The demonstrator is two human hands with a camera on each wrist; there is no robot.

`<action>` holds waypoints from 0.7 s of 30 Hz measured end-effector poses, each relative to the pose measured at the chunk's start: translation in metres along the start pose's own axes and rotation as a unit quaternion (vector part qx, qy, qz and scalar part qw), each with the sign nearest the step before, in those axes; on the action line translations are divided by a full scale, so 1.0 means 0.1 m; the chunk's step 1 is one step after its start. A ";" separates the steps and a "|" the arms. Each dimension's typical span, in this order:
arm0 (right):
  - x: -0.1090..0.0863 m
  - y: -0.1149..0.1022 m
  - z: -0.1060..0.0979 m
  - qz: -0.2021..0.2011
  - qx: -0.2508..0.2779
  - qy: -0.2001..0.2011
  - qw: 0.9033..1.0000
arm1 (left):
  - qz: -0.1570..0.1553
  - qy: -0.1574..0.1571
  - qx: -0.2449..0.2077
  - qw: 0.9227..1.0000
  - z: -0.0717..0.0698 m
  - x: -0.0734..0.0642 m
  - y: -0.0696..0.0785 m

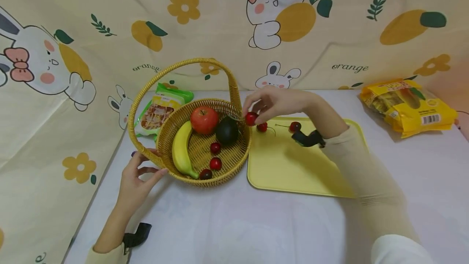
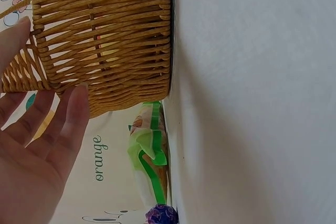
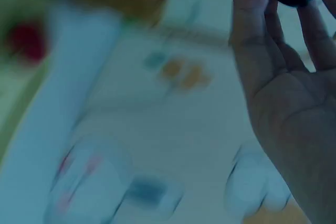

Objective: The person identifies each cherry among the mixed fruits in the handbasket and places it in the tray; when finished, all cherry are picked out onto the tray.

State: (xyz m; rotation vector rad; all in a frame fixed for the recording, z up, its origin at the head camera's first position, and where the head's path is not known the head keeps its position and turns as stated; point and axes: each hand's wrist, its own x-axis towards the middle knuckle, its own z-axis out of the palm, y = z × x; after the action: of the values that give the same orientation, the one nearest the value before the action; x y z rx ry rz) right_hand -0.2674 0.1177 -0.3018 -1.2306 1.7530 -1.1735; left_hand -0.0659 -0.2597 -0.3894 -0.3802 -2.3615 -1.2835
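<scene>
Cherry [image 1: 250, 119] sat pinched in right hand [image 1: 277, 102] near basket [image 1: 223, 178]; left hand [image 1: 134, 182] gripped handle base [image 1: 154, 158]. Low, gentle release inside seemed best, basket held steady.

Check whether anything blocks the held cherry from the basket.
In the head view, the basket handle rises just left of the cherry in the right hand, so a straight leftward move might bump it. Over the basket rim toward its near side, nothing visible seems in the way.

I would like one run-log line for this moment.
right hand: pinches cherry | left hand: holds basket | tray: two cherries
</scene>
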 end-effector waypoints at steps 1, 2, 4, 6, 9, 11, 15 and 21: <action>-0.16 0.07 -0.05 0.023 0.005 0.018 1.000 | -0.002 0.000 0.003 1.000 0.00 -0.01 -0.04; -0.31 0.15 -0.09 0.047 0.008 0.037 0.998 | -0.003 0.002 0.001 1.000 0.00 -0.02 -0.09; -0.61 0.29 -0.17 0.096 0.006 0.071 0.993 | -0.003 0.003 0.001 1.000 0.01 -0.03 -0.16; -0.88 0.43 -0.21 0.132 -0.012 0.096 0.986 | -0.004 0.004 -0.002 1.000 0.01 -0.04 -0.20; -1.20 0.60 -0.25 0.157 -0.044 0.121 0.979 | -0.009 0.003 -0.004 1.000 0.00 -0.04 -0.22; -1.37 0.68 -0.24 0.162 -0.066 0.139 0.975 | -0.013 0.002 -0.004 1.000 0.00 -0.05 -0.24; -1.54 0.78 -0.18 0.173 -0.094 0.173 0.965 | -0.018 0.004 -0.005 1.000 0.00 -0.05 -0.23; -1.60 0.87 -0.09 0.196 -0.119 0.176 0.957 | -0.017 0.004 -0.006 1.000 0.00 -0.04 -0.16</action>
State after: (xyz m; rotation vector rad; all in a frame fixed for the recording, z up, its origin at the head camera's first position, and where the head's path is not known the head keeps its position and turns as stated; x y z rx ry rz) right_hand -0.2535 0.2847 -0.3742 -0.7716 2.3317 -1.0070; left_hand -0.0692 -0.2682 -0.4032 -0.3392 -2.3632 -1.3134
